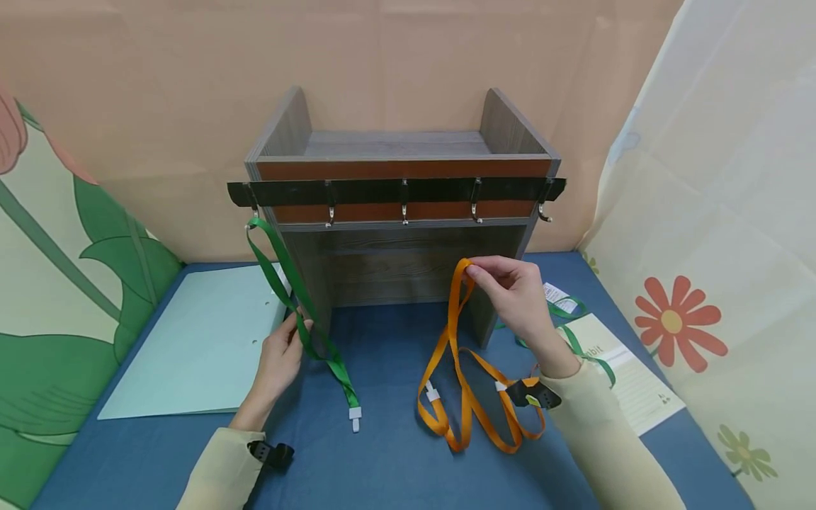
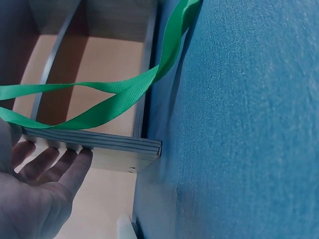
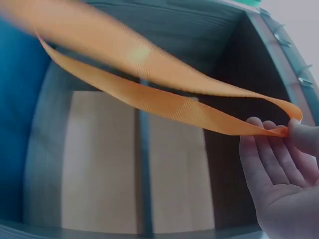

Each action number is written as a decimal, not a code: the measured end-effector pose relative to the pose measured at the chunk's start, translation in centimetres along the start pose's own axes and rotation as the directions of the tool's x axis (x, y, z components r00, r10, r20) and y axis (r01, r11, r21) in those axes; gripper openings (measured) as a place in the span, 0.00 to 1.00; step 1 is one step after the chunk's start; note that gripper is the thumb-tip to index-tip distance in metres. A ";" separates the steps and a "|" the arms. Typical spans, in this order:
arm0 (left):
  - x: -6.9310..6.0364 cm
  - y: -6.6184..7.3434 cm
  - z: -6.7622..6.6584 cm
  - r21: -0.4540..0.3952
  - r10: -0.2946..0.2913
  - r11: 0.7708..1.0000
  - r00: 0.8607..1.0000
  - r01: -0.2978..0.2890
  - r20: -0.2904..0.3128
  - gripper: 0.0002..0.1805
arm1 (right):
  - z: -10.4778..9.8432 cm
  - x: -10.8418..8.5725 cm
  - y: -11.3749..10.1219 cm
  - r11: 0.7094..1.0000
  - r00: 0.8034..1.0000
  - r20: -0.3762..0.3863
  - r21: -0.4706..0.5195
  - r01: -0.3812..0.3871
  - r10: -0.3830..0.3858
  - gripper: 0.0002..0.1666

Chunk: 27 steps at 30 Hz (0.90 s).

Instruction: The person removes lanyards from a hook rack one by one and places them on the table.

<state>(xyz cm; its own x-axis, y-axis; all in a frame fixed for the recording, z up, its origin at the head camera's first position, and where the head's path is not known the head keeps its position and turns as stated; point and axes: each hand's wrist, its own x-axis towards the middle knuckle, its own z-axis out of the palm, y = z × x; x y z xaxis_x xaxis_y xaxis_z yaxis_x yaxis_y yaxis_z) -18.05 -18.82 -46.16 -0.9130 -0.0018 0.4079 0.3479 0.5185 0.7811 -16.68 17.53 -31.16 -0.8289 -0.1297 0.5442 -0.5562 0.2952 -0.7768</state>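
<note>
A green lanyard (image 1: 290,273) hangs from the leftmost hook of the black rail, its white clip low over the blue surface. My left hand (image 1: 277,358) is at its straps beside the rack's left panel; in the left wrist view its fingers (image 2: 57,167) are extended near the panel edge, thumb hidden. My right hand (image 1: 519,301) pinches the top of an orange lanyard (image 1: 453,319) between thumb and finger, below the hooks; its lower loops and white clips lie on the surface. In the right wrist view the orange strap (image 3: 164,102) stretches from the hand (image 3: 284,169).
The grey wooden rack (image 1: 395,145) carries the black hook rail (image 1: 370,191) across its front. A pale folder (image 1: 197,340) lies at the left. Behind my right forearm are a printed paper (image 1: 627,375) and another green lanyard (image 1: 576,343). A flowered cloth stands at the right.
</note>
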 end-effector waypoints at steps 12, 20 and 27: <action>0.0 0.0 0.0 0.002 -0.025 1.000 1.000 0.025 0.009 0.21 | 2.8 -2.8 0.1 0.994 0.985 0.139 0.012 -0.109 0.106 0.08; 0.0 -0.1 0.0 -0.001 -0.023 1.000 1.000 0.023 0.014 0.22 | 3.1 -5.3 4.3 0.982 0.956 0.225 -0.053 -0.180 0.187 0.08; 0.1 -0.2 0.0 -0.009 -0.023 1.000 1.000 0.023 0.008 0.21 | 2.4 -7.5 6.7 0.974 0.935 0.282 -0.132 -0.185 0.215 0.08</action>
<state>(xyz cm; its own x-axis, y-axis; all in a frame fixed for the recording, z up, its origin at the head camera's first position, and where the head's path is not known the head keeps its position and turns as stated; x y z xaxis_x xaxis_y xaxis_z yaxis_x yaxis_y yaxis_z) -18.18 -18.96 -46.31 -0.9226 -0.0065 0.3857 0.3286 0.5107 0.7945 -14.34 18.21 -41.17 -0.9117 -0.3243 0.2524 -0.3809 0.4361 -0.8153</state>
